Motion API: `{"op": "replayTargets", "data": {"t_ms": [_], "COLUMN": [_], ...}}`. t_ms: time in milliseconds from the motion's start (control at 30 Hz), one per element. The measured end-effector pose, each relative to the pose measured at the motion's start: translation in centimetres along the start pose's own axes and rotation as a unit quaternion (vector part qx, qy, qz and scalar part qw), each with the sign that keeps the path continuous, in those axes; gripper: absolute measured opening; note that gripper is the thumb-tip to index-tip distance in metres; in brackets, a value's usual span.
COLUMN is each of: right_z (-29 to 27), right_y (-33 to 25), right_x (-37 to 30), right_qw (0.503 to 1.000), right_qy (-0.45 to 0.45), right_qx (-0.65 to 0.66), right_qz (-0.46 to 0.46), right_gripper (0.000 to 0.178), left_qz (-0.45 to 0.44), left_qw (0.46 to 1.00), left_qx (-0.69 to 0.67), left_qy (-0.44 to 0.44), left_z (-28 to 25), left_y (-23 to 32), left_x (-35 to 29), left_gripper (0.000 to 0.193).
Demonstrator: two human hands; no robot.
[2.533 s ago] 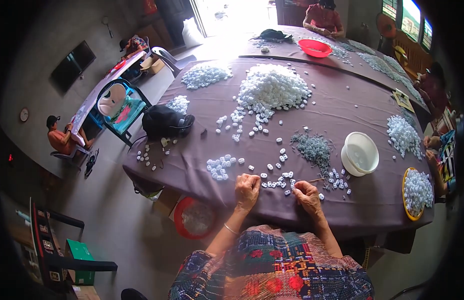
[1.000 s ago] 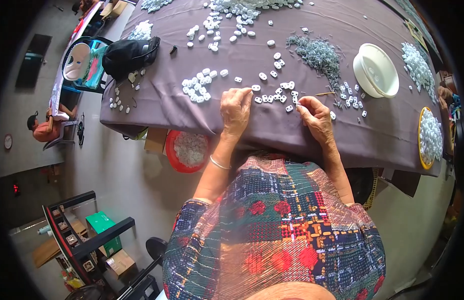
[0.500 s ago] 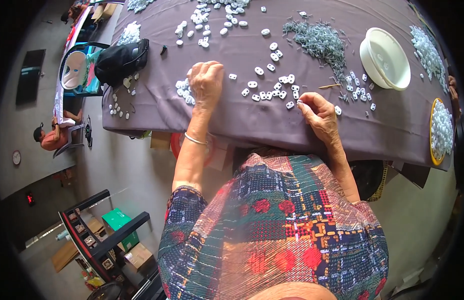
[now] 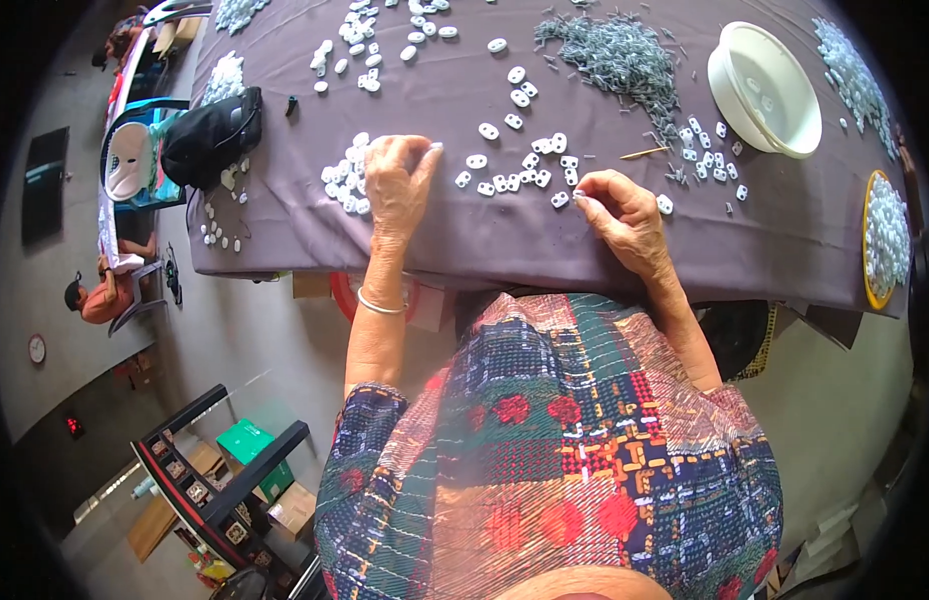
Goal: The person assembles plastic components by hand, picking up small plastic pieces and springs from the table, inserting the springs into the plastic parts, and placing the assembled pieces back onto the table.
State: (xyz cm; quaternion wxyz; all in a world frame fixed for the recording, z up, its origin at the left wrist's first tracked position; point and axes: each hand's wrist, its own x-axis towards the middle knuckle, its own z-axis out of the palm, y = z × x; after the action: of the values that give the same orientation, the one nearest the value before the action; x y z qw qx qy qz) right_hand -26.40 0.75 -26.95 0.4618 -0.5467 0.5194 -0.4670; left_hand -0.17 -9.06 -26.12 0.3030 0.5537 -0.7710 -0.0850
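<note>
My left hand (image 4: 396, 185) has its fingers curled, and a small white two-holed plastic piece (image 4: 436, 147) shows at its thumb and fingertip. Beside that hand, partly covered by it, lies a heap of white pieces (image 4: 342, 183). My right hand (image 4: 625, 218) is closed in a pinch near the table's front edge. A small pale piece (image 4: 581, 195) peeks from between its thumb and forefinger; its exact shape is hidden. Between my hands are scattered several white two-holed pieces (image 4: 528, 177). A single one (image 4: 665, 204) rests just right of my right hand.
Grey pins (image 4: 625, 62) form a pile farther back, near a thin wooden stick (image 4: 645, 153). At right stand a white bowl (image 4: 723, 95) and a yellow-rimmed basket (image 4: 869, 240) of pale pieces. A black bag (image 4: 213, 140) lies at left. Another person (image 4: 107, 297) sits beyond.
My left hand has shifted rightward off the heap, uncovering more of it, and reached the lone white piece. My right hand keeps its pinch. The whole view has shifted slightly.
</note>
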Motion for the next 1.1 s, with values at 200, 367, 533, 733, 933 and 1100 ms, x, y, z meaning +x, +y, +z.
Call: {"op": "replayTargets", "data": {"t_ms": [200, 367, 533, 733, 933, 1100], "right_z": [0.0, 0.1, 0.2, 0.2, 0.3, 0.2], "right_y": [-0.2, -0.1, -0.2, -0.3, -0.7, -0.5], "right_x": [0.1, 0.0, 0.0, 0.2, 0.1, 0.2], "right_qw": [1.0, 1.0, 1.0, 0.999, 0.999, 0.998], "right_qy": [0.008, 0.014, 0.02, 0.019, 0.018, 0.015], "right_qx": [-0.008, -0.008, -0.005, -0.033, -0.041, -0.051], "right_qz": [-0.023, -0.017, -0.006, -0.012, -0.015, -0.029], "right_gripper": [0.01, 0.01, 0.01, 0.01, 0.011, 0.011], "left_qz": [-0.06, -0.219, -0.379, -0.314, 0.149, 0.055], "left_qw": [0.99, 0.913, 0.718, 0.847, 0.983, 0.997], "left_qx": [-0.122, -0.344, -0.583, -0.428, -0.103, -0.056], "left_qy": [-0.023, -0.019, -0.037, -0.002, -0.028, 0.003], "left_z": [0.3, -0.3, -1.7, -1.0, 0.6, -0.1], "left_y": [1.6, 2.6, 3.7, 6.0, 5.7, 5.4], "left_x": [-0.6, -1.6, -2.2, -3.7, -5.1, -6.4], "left_gripper": [0.011, 0.01, 0.014, 0.009, 0.023, 0.024]}}
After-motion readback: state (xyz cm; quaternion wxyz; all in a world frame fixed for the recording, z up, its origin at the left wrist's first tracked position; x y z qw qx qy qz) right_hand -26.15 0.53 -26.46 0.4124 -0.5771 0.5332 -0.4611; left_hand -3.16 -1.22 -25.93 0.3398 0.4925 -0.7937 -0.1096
